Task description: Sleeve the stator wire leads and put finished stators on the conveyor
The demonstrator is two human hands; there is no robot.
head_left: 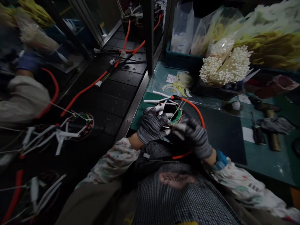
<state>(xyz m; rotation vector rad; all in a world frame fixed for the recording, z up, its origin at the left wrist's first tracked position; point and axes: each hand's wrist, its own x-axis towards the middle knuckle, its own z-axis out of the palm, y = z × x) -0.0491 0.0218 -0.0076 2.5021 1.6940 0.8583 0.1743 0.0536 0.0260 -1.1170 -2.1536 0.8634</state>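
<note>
Both my hands wear grey knit gloves and hold a round motor stator (174, 114) with green windings and white sleeved leads, close to my lap. My left hand (152, 125) grips its left side, fingers curled over the white sleeves. My right hand (195, 136) closes on its right side, pinching at thin wires. An orange cable (197, 109) loops from the stator around behind my right hand and under my wrist. The part of the stator under my fingers is hidden.
A dark conveyor (112, 93) on the left carries another stator (81, 125) and a long orange cable (82, 90). On the green bench (264, 156) lie a bundle of white-tipped sticks (225, 67), tools (272, 125) and a spare glove (275, 125). Another person's sleeve (23, 97) is at far left.
</note>
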